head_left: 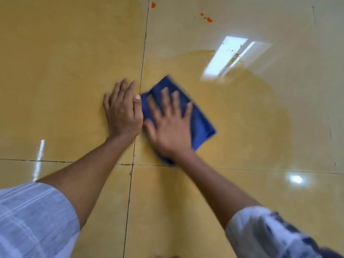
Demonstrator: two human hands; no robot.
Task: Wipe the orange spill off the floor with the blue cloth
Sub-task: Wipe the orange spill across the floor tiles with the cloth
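Floor tiles point(65, 53): large, glossy, yellow-tan, laid square.

Grout lines point(143, 58): dark and thin; one runs top to bottom near the middle, one crosses it low in the view, with small chips at the crossing.

Window reflection point(227, 56): bright white oblong, slanted, on the upper right tile.

Light streak point(40, 159): narrow white glare at lower left.

Round glare spot point(296, 179): small, white, at lower right.

Left sleeve point(35, 220): pale, faintly striped cloth, at the bottom left corner.

Right sleeve point(270, 237): pale with dark blue patches, blurred, at the bottom right corner.
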